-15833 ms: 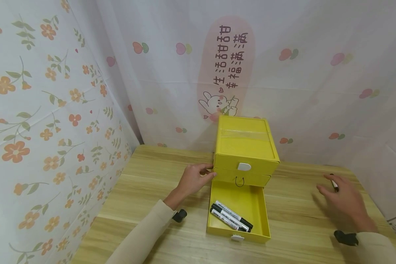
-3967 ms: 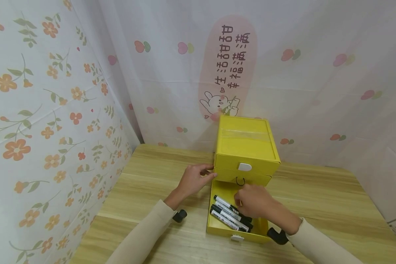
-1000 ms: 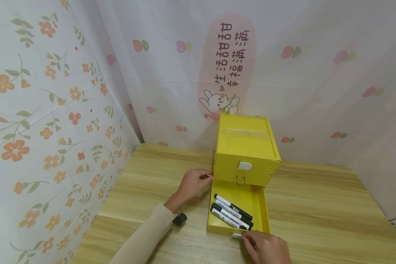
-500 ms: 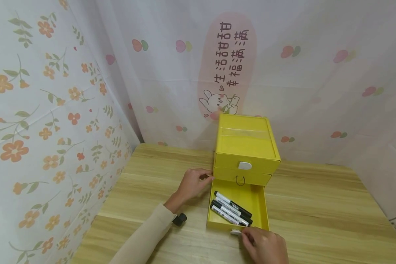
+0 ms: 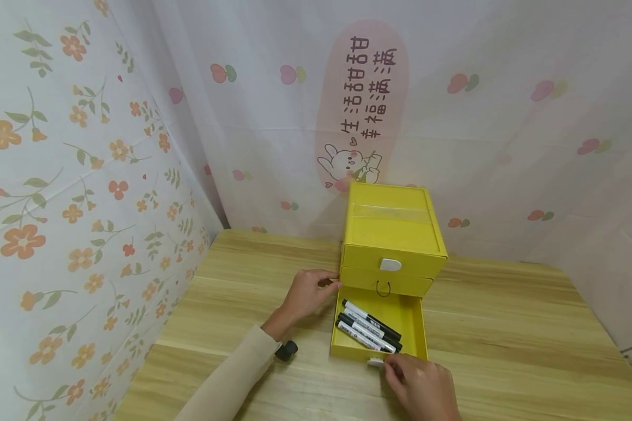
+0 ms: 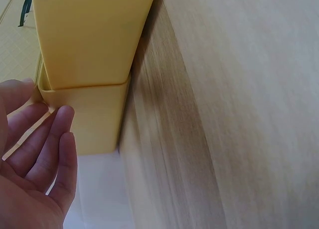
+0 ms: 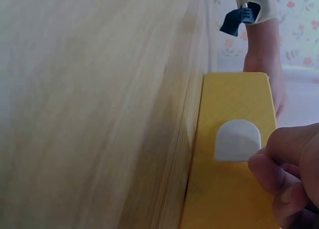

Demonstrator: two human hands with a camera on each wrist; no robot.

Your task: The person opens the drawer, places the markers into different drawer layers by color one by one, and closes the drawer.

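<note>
A yellow drawer cabinet (image 5: 392, 219) stands on the wooden table with its bottom drawer (image 5: 413, 324) pulled out. Several black-and-white marker pens (image 5: 368, 327) lie slantwise in that drawer, side by side. My left hand (image 5: 306, 295) holds the cabinet's front left edge, thumb at the front and fingertips along the side; the left wrist view shows these fingers (image 6: 64, 120) close up. In front of the drawer my right hand (image 5: 421, 383) pinches its white pull tab (image 7: 238, 140) between thumb and finger.
Two upper drawers are closed, one with a white tab (image 5: 391, 265), the other with a thin dark loop (image 5: 383, 289). Behind the table (image 5: 505, 327) hangs a printed curtain (image 5: 495, 134); a floral one (image 5: 84, 234) covers the left side.
The right hand earlier brought a marker from the right and set it among the others. Over the last second it has pushed the drawer slightly inward by the tab. The left hand stays put.
</note>
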